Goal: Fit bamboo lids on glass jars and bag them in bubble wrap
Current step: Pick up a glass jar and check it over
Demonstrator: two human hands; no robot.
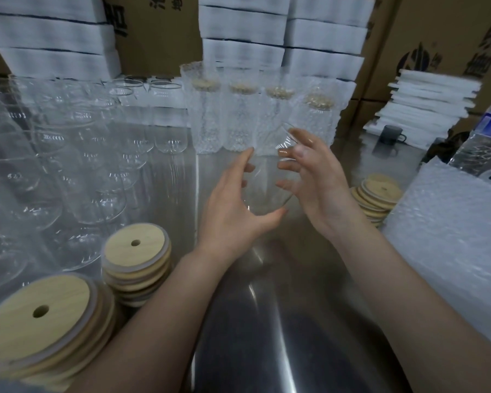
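Grip, left hand, right hand, glass jar seemingly tilted, wrapped jars behind

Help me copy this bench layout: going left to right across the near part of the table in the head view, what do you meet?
Big stack of bamboo lids → second lid stack → left hand → glass jar → right hand → small lid stack → bubble wrap pile.

The jar you held was clear, glossy glass. Your desk was smooth metal with a dull sheen — the lids pale, matt wood. The bubble wrap was cloudy, pimpled plastic; the boxes were matt brown cardboard.
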